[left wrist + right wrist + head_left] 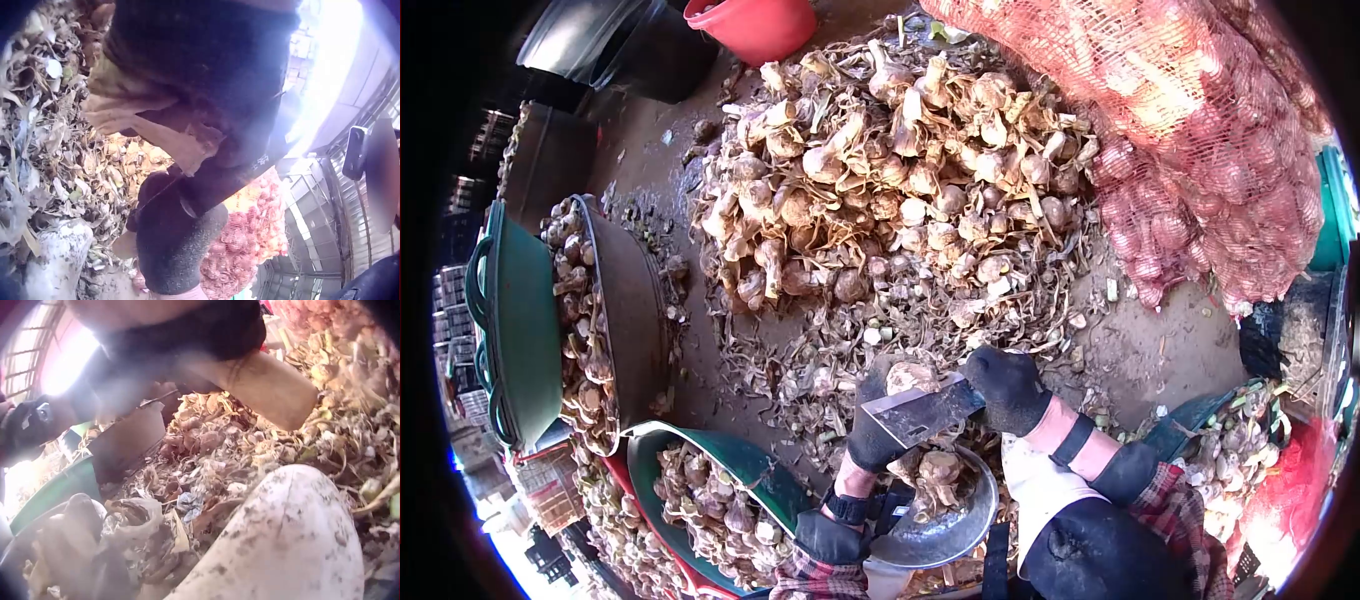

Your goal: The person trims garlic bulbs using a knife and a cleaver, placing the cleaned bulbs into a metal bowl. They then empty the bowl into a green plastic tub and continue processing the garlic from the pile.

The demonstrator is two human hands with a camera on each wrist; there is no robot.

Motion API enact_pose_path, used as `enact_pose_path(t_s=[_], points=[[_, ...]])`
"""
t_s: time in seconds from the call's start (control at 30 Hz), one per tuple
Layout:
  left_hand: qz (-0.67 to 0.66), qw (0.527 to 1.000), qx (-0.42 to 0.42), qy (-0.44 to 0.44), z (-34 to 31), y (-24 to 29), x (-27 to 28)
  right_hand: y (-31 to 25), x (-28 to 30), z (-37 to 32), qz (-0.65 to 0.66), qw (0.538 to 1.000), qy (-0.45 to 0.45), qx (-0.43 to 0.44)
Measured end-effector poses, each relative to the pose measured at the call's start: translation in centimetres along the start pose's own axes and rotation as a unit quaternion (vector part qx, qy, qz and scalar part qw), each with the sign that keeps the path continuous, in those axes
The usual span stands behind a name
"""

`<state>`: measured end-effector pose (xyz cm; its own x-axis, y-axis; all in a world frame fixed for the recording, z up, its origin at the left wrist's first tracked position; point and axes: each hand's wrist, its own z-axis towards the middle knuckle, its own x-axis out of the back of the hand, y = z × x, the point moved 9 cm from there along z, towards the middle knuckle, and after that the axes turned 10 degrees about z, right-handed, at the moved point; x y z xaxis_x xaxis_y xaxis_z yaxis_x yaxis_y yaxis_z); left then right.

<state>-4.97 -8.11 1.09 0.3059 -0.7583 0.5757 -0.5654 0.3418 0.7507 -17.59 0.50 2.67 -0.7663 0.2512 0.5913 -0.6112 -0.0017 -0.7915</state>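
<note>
My left hand (pixel 870 428), in a dark glove, grips a garlic bulb (pixel 913 377) with its pale top showing above the fingers. My right hand (pixel 1008 388), also gloved, holds a broad-bladed knife (pixel 927 412) by its wooden handle (pixel 275 390). The blade reaches leftward across the front of the left hand, close under the bulb. Dry husk (pixel 194 147) hangs by the left hand in the left wrist view. Below the hands is a metal basin (pixel 983 500) with trimmed garlic bulbs (pixel 940 480) in it.
A big heap of garlic (pixel 900 180) lies ahead, with trimmings (pixel 820 350) in front. Filled red mesh sacks (pixel 1200 150) stand right of it. At left are garlic-filled tubs, one with a green wall (pixel 525 330). A red bucket (pixel 755 30) stands at the back.
</note>
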Motion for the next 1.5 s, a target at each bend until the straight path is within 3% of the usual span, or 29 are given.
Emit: enact_pose_path(t_s=[0.07,0.1,0.13,0.2,0.27,0.3,0.37,0.47,0.53,0.6,0.63,0.67,0.73,0.77,0.8,0.83,0.87,0.9,0.93,1.0,1.07,1.13,1.17,1.2,1.23,1.33,1.4,1.47,1.5], points=[[-0.209,0.974,0.056,-0.065,0.7,1.7,-0.3,2.5,-0.9,-0.6,0.002,1.000,0.008,-0.005],[-0.223,0.975,0.001,-0.020,-0.3,3.2,-0.1,5.8,-1.3,-1.4,-0.040,0.995,0.008,-0.096],[-0.168,0.984,-0.057,-0.032,-0.7,4.4,0.2,7.7,-1.0,-2.3,-0.080,0.979,0.008,-0.188],[-0.219,0.975,-0.025,0.007,0.4,4.0,1.7,7.8,-0.2,-3.3,-0.066,0.972,0.043,-0.221],[-0.271,0.953,0.104,0.082,0.5,-0.8,3.0,6.5,1.4,-2.3,-0.007,0.970,0.103,-0.218],[-0.316,0.935,0.106,0.120,0.3,-1.7,3.8,5.8,1.4,-1.9,-0.005,0.970,0.104,-0.221],[-0.448,0.870,0.097,0.182,-0.2,-3.2,3.8,4.9,1.3,-1.3,0.115,0.951,0.135,-0.254],[-0.605,0.751,0.097,0.247,-0.3,-2.3,2.2,1.4,1.5,0.6,0.150,0.961,0.137,-0.189],[-0.665,0.712,0.059,0.218,0.4,-2.3,0.0,1.0,1.0,0.7,0.166,0.959,0.122,-0.197],[-0.709,0.650,0.120,0.247,-0.3,-0.2,-1.3,0.3,1.6,1.0,0.155,0.964,0.153,-0.154],[-0.727,0.648,0.076,0.212,0.0,1.0,-1.8,0.5,1.6,0.6,0.168,0.960,0.158,-0.160],[-0.738,0.629,0.118,0.216,-0.5,0.7,-2.8,0.8,1.4,0.3,0.169,0.960,0.157,-0.161],[-0.805,0.545,0.127,0.198,-1.1,1.2,-3.9,0.9,1.3,-0.2,0.145,0.967,0.171,-0.125],[-0.847,0.503,0.082,0.154,-1.4,2.9,-3.6,1.3,0.3,-0.1,0.107,0.975,0.070,-0.181],[-0.848,0.515,0.074,0.100,-2.0,5.2,-3.5,3.8,-2.9,-1.9,0.093,0.980,0.042,-0.168],[-0.700,0.709,0.066,0.056,-3.7,4.8,-3.3,4.3,-4.0,-2.4,0.111,0.973,-0.029,-0.199],[-0.508,0.859,0.055,0.007,-4.8,5.0,-2.6,4.7,-5.1,-2.8,0.125,0.961,-0.099,-0.226],[-0.567,0.793,-0.022,-0.219,-4.8,7.0,-3.3,5.0,-5.9,-3.1,0.115,0.958,-0.122,-0.233],[-0.489,0.834,-0.129,-0.219,-4.8,9.0,0.2,4.2,-5.5,-2.5,0.070,0.964,-0.128,-0.222],[-0.467,0.869,0.058,-0.151,-7.1,0.9,0.1,3.8,-5.5,-2.3,0.085,0.967,-0.118,-0.210],[-0.244,0.941,0.230,0.040,-6.6,-9.5,3.8,3.8,-5.6,-2.3,0.102,0.966,-0.105,-0.212],[-0.120,0.890,0.427,0.110,-6.2,-15.9,5.1,3.5,-5.3,-1.8,0.113,0.968,-0.092,-0.206],[0.081,0.913,0.390,0.090,-4.6,-22.5,4.6,3.4,-5.3,-1.7,0.102,0.964,-0.104,-0.223],[0.278,0.897,0.338,0.064,-3.0,-27.2,3.7,3.6,-5.3,-1.9,0.091,0.959,-0.118,-0.241],[0.281,0.877,0.386,0.056,-2.1,-22.3,4.5,3.8,-5.4,-2.0,0.101,0.962,-0.102,-0.233],[0.265,0.879,0.386,0.092,-1.3,-20.5,5.0,3.2,-4.5,-1.9,0.112,0.971,-0.068,-0.199],[0.147,0.919,0.312,0.193,-1.3,-17.1,6.8,2.7,-3.6,-0.9,0.115,0.972,-0.064,-0.196],[0.002,0.957,0.113,0.267,-0.4,-11.5,8.3,2.0,-2.4,0.0,0.105,0.973,-0.033,-0.205],[-0.017,0.967,0.060,0.247,-0.2,-8.9,8.6,1.5,-2.1,0.4,0.101,0.978,-0.022,-0.180]])
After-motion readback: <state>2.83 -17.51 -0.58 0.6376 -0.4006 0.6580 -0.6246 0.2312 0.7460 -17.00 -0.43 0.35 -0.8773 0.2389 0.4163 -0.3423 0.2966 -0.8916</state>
